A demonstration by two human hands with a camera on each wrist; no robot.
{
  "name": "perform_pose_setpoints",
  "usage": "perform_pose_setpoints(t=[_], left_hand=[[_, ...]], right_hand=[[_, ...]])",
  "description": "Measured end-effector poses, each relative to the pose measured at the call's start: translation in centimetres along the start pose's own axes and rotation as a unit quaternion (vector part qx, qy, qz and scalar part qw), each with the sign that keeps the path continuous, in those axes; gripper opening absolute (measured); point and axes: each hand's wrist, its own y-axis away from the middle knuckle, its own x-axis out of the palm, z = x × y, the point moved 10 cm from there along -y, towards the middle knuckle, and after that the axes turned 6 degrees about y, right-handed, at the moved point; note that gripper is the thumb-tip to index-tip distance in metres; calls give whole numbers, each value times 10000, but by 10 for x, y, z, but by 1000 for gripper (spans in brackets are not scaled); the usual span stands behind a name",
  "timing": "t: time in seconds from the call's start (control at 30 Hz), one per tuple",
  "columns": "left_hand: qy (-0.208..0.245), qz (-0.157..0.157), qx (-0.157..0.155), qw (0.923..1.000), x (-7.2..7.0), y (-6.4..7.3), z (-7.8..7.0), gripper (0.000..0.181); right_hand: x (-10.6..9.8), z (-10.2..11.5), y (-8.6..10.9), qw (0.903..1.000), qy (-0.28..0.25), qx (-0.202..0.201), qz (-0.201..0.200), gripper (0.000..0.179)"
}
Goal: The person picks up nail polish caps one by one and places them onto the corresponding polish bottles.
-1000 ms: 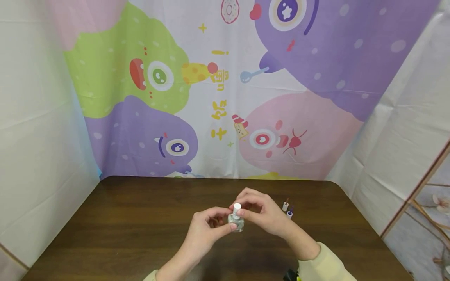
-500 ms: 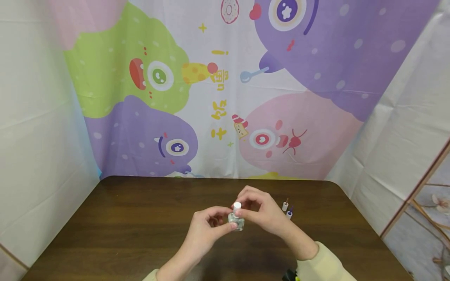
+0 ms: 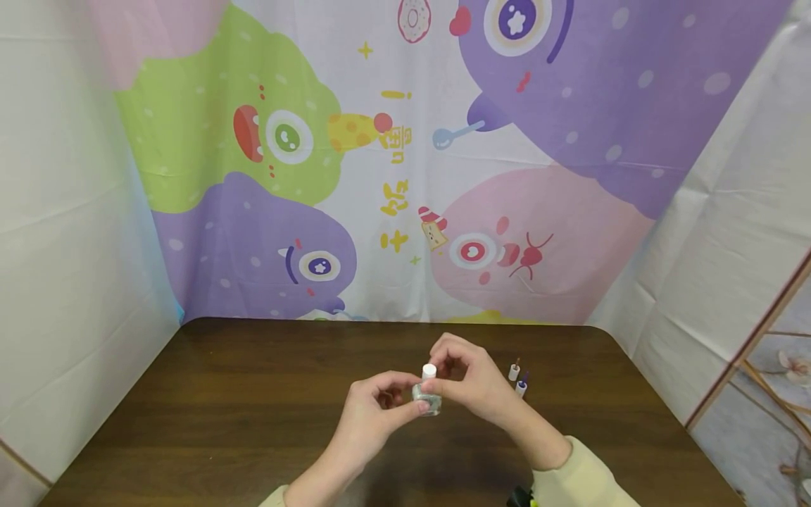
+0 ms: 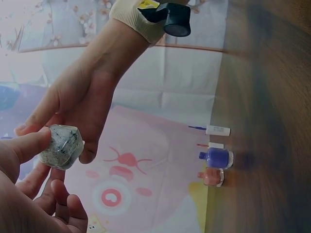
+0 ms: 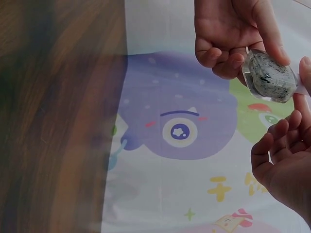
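Head view shows me a left hand (image 3: 374, 412) pinching a clear, faceted glass bottle (image 3: 428, 403) of pale speckled polish above the brown wooden table (image 3: 266, 394), presumably steadying it for the right hand (image 3: 469, 377), whose thumb and fingers pinch its white cylindrical cap (image 3: 429, 372). Two white brush caps (image 3: 521, 389) stand bristles-up, likely sparing the wood. I read yellow printed characters "干饭" (image 3: 395, 197) on the cloth backdrop (image 3: 415, 289); any cap lettering is illegible.

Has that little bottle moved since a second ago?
Yes, slightly: in the head view the bottle has shifted a touch up and right, nearer the far edge of the table.
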Motion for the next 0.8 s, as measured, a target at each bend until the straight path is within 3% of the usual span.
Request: perform_pose_setpoints(t=[0.5, 0.8], left_hand=[[17, 0, 31, 10000, 2, 0, -3, 25], [141, -39, -31, 9999, 2, 0, -1, 25]], right_hand=[[-1, -4, 0, 9998, -126, 154, -83, 26], [7, -35, 3, 9995, -138, 265, 83, 19]])
